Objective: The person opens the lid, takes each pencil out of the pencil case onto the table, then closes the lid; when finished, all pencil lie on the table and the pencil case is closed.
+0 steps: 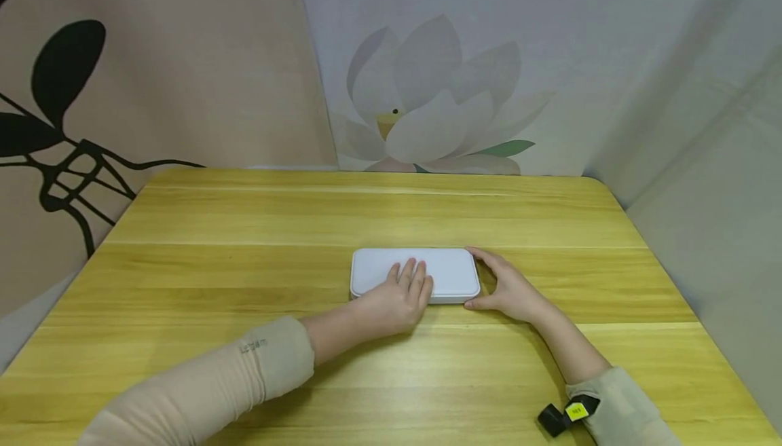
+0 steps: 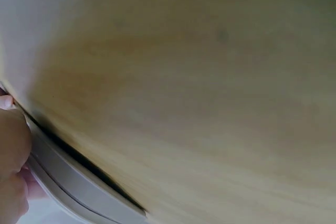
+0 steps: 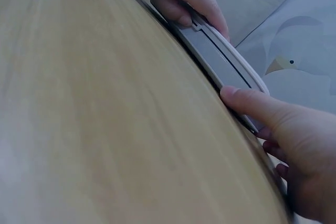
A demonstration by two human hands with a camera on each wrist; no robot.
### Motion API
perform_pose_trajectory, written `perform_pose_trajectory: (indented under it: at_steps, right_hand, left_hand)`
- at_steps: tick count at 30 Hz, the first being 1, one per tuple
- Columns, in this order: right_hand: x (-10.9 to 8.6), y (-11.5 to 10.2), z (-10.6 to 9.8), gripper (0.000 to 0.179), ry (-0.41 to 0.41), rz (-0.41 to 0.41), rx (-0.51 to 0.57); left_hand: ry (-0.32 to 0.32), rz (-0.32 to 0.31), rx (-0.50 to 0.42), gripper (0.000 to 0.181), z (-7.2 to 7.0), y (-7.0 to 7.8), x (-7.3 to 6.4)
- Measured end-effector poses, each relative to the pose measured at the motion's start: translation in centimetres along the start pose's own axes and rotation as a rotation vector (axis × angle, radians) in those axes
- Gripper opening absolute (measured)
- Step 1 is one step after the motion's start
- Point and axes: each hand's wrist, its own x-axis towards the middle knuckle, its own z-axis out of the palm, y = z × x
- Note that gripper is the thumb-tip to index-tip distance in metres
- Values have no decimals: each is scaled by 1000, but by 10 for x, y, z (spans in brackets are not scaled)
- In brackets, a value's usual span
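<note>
A flat white lidded box [image 1: 366, 269] with rounded corners lies on the wooden table. My left hand [image 1: 397, 305] rests on it, fingers stretched over the lid. In the right wrist view, the left thumb [image 3: 182, 18] lies at the front side, beside a small notch in the dark seam under the lid. My right hand [image 1: 510, 290] holds the box's right end, thumb at the front corner and fingers at the back corner. The left wrist view catches only the box's grey side [image 2: 79, 182] and part of a hand [image 2: 13, 145] at the lower left.
The wooden table [image 1: 244, 229] stretches around the box on all sides. Behind it hangs a cloth [image 1: 452, 93] printed with a pale flower, and grey cloth [image 1: 702, 127] borders the right. A small black device [image 1: 568, 415] sits at the right cuff.
</note>
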Motion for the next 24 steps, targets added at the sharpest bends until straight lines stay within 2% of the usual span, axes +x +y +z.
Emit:
perform_pose_trajectory:
  at_steps: [4, 9, 18, 24]
  right_hand:
    - [1, 1, -1, 101, -8, 1, 10]
    - [1, 1, -1, 102, -17, 1, 21]
    - [2, -1, 0, 102, -26, 22, 18]
    - [2, -2, 0, 103, -27, 28, 3]
  left_hand:
    - [49, -8, -7, 46, 2, -1, -1]
    - [78, -4, -4, 51, 4, -3, -2]
    - [55, 32, -23, 41, 3, -9, -7]
    - [80, 39, -62, 42, 4, -12, -10]
